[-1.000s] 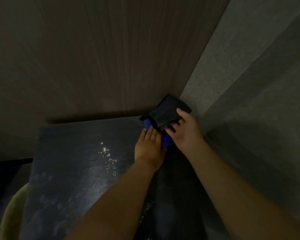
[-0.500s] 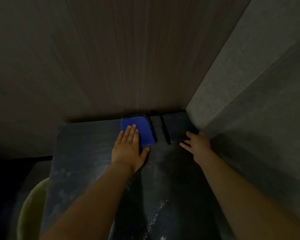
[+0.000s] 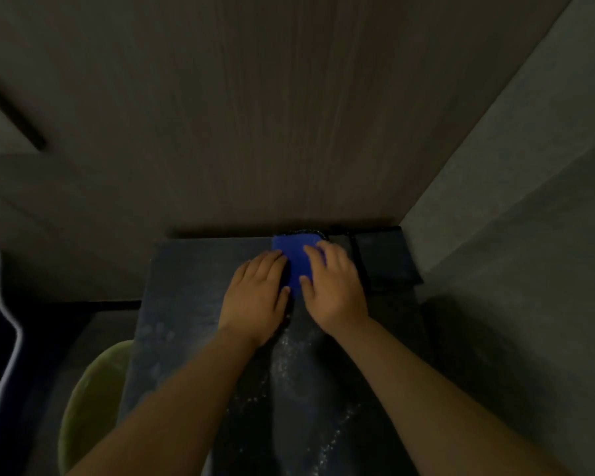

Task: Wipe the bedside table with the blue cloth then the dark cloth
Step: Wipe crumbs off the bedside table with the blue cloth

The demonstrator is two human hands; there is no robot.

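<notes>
Both hands palms-down, fingers loosely spread — left hand (image 3: pixel 255 297) and right hand (image 3: pixel 334 286) pressing flat blue folded cloth (image 3: pixel 296 259) onto dark speckled counter (image 3: pixel 186 304); dark folded cloth (image 3: pixel 382 259) just beside, untouched.

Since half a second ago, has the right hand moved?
Yes. The right hand has left the dark cloth by the corner wall and moved leftward onto the blue cloth, beside the left hand.

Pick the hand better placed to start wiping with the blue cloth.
Right, by a small margin. The right hand lies across the blue cloth with its fingers flat on it, while the left hand only touches the cloth's left edge, mostly resting on the bedside table.
</notes>
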